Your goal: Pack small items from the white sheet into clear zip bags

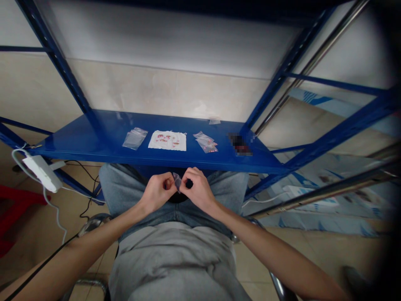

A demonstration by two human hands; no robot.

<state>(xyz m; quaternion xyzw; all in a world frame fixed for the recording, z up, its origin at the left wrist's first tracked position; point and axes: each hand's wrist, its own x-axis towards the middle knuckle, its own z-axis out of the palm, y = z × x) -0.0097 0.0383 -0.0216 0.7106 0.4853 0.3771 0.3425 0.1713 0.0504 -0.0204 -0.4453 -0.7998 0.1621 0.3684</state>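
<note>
Far left, well beyond the left hand, a red stool point(15, 205) sits on the tile floor point(37, 242), cut off by the frame edge. Nearer the hand, a white power strip point(41, 172) hangs at the shelf's left end, with a white cable point(56, 221) looping down and a black cable point(86, 184) behind it. A black cord point(40, 267) lies along the left forearm.

Left hand point(158, 193) is closed, fingers curled, pressing on one side of the small clear plastic bag point(177, 182). Bag stands between the two hands, over the lap, mostly hidden by fingers. Right hand point(197, 190) is closed too, pinching the same bag from the other side. Both hands grasping it, hands almost touching. Blue jeans point(175, 209) are just below the hands.

Ahead of the hands is a blue steel shelf point(69, 146). On it, left to right: stack of clear zip bags point(135, 138) ahead of the left hand, white sheet with red print point(167, 140) between the hands' line of view, clear bags with pink contents point(206, 142) ahead of the right hand, a small clear plastic scrap point(214, 121) at the back edge, and a dark object point(239, 144), too blurred to tell. Far right of the right hand, chrome poles point(326, 188) cross the shelf frame.
</note>
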